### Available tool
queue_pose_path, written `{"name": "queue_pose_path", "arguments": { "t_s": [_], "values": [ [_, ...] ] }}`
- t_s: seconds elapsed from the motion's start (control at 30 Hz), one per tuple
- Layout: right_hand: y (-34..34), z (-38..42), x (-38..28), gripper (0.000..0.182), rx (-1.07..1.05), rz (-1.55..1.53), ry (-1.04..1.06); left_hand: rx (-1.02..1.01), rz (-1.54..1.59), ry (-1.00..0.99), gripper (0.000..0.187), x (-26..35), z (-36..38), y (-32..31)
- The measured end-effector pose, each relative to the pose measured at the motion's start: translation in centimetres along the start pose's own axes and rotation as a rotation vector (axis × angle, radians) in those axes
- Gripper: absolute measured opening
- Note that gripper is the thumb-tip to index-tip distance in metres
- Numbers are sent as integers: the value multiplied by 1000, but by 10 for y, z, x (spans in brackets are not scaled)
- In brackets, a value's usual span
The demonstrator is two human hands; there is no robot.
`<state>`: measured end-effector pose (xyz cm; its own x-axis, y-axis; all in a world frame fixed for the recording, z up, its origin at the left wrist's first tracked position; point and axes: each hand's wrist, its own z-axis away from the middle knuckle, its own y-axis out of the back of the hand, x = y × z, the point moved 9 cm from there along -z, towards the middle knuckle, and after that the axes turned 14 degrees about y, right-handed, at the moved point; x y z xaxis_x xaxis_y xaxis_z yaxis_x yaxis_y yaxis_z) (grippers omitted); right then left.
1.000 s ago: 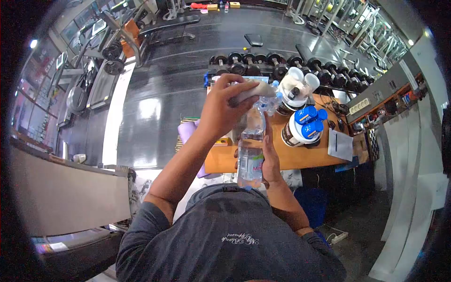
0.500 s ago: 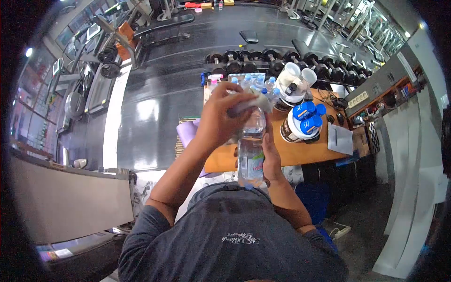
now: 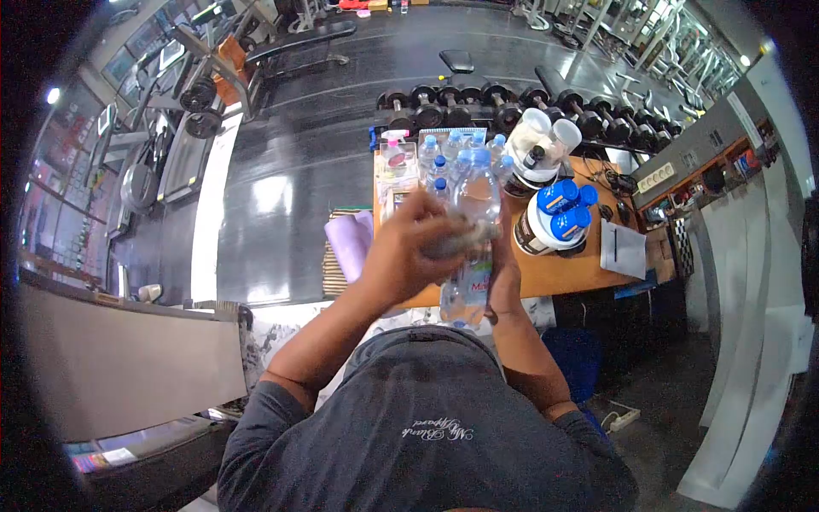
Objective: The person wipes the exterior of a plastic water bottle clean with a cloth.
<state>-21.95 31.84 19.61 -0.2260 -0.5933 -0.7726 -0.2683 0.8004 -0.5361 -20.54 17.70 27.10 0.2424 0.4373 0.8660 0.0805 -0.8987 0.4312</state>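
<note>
A clear plastic water bottle with a light blue cap stands roughly upright in front of my body. My right hand grips it from the right side, with most of the fingers hidden behind the bottle. In my left hand is a bunched greyish-white cloth, pressed against the middle of the bottle just above its label. That hand is slightly blurred. Several smaller water bottles with blue caps stand on the table behind, along with a pink-topped spray bottle.
The wooden table also bears a white tub with blue-lidded containers, another tub with shaker cups and a paper sheet. A purple roll lies at its left. Beyond are a dumbbell rack and a bench.
My left hand and the cloth have moved down from the top of the bottle to its middle, uncovering the cap. My right hand keeps its hold.
</note>
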Motion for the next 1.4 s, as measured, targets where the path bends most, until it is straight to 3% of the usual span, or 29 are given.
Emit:
{"name": "queue_pose_path", "arguments": {
  "t_s": [0.1,0.17,0.33,0.43,0.47,0.57,0.6,0.7,0.83,0.9,0.97,1.07,1.13,1.2,1.4],
  "values": [
    [17,-10,1,63,127,12,85,-182,-48,-48,43,-4,33,-19],
    [9,-5,-6,63,-5,-98,-41,-389,29,-88,44,3,49,-30],
    [4,-5,-11,65,51,15,-6,-13,26,-104,42,7,24,5],
    [-1,-1,-6,70,-34,-36,23,-18,35,-48,45,5,14,0],
    [4,-5,-3,67,42,-50,70,-20,-12,-44,47,3,20,-8],
    [8,-9,-13,63,60,86,85,-183,29,-34,47,1,48,-26],
    [14,-7,-6,60,117,1,24,-253,3,-168,45,12,56,-29],
    [13,-5,-15,58,130,-78,10,-425,49,-119,44,0,63,-32],
    [20,-3,-7,59,248,17,24,-74,52,-103,44,3,30,7],
    [7,-6,-14,61,130,26,86,-91,16,-90,45,-1,33,-5],
    [3,-8,-20,63,187,67,129,-149,79,-58,47,-12,48,-21],
    [11,-2,-13,69,36,-107,46,-409,74,-132,46,-7,70,-32],
    [18,-1,-9,73,19,-12,68,-511,139,-101,43,-4,76,-29],
    [17,-1,-10,78,50,-54,39,-431,160,-59,39,-16,71,-16],
    [28,3,7,69,49,-49,-19,-255,365,75,30,-36,57,1]
  ]
}}
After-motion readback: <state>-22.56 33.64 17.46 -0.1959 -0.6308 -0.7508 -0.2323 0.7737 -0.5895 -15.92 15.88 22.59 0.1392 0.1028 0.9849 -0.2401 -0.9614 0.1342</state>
